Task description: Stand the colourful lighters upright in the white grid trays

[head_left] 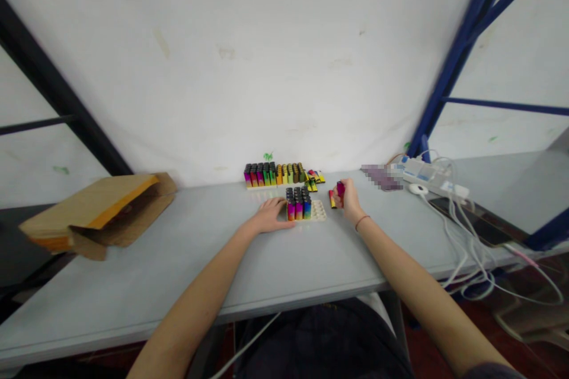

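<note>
Two bare hands at a white dimpled tray (318,211) of rainbow-gradient lighters (297,204)

Far left of the tray, a torn kraft envelope (98,215), well apart. Just left of the tray, the left hand (269,217): fingers flat, slightly spread, holding nothing, contact with the tray's edge hard to make out. Behind the tray, a packed row of upright lighters (273,174), with a small blurry heap of loose ones (313,180) at its right end. Just right of the tray, the right hand (348,200): fingers curled narrow around a magenta lighter (340,189), its lower end hidden. Farther right, a pixelated, unreadable object (380,177), then a power strip (427,173) and tangled white cables (462,243).
</note>
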`<state>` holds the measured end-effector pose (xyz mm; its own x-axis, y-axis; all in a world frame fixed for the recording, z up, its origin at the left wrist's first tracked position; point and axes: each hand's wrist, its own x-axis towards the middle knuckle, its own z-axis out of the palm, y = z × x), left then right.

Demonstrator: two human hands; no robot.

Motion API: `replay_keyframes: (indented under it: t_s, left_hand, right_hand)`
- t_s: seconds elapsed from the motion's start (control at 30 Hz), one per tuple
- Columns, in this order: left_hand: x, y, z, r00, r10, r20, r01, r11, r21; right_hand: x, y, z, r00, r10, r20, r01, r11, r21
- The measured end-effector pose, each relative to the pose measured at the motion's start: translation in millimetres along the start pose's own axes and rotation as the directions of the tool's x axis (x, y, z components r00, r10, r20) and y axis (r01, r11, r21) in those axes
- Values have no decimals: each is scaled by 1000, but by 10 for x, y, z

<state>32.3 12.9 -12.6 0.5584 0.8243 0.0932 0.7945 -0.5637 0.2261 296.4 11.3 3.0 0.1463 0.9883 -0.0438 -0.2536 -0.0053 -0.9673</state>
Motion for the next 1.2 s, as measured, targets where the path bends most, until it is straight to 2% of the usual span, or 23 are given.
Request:
replay_keyframes:
  t_s: [0.13, 0.23, 0.4, 0.5, 0.57, 0.67, 0.77, 0.87, 1.1, 1.2]
  left_hand:
    - [2, -8, 7, 1000, 3, -4, -3, 1000, 3]
    - [2, -12, 9, 1000, 9, 0, -9, 1000, 11]
    - [-1, -9, 8, 1000, 4, -3, -4, 1000, 24]
    - [-2, -6, 5, 1000, 6, -1, -6, 1000, 19]
    - [-3, -3, 4, 1000, 7, 1, -7, 1000, 14]
    - [-4, 5, 0, 1000, -2, -3, 2, 1000, 17]
    - [-10, 21, -12, 1000, -11, 4, 11, 1000, 19]
    - [-19, 37, -28, 1000, -5, 23, 5, 1000, 20]
    - [-21, 30, -14, 1000, 9, 10, -9, 1000, 16]
    - [-9, 16, 4, 1000, 4, 8, -5, 1000, 13]
  right_hand:
    - [5, -31, -42, 999, 47, -15, -46, 997, 66]
    - [19, -39, -64, 999, 34, -38, -32, 997, 68]
    - [40, 4, -35, 999, -22, -25, 22, 1000, -19]
    - [14, 44, 26, 991, -134, -3, 133, 985, -107]
    - [-19, 73, 67, 962, -265, 59, 271, 945, -182]
    - [-61, 112, 103, 881, -449, 146, 471, 818, -330]
    - [-62, 140, 102, 812, -545, 209, 575, 680, -455]
    - [-28, 177, 88, 795, -530, 295, 603, 640, -475]
    - [56, 321, 115, 804, -446, 393, 588, 692, -419]
    - [68, 344, 137, 806, -437, 400, 579, 721, -380]
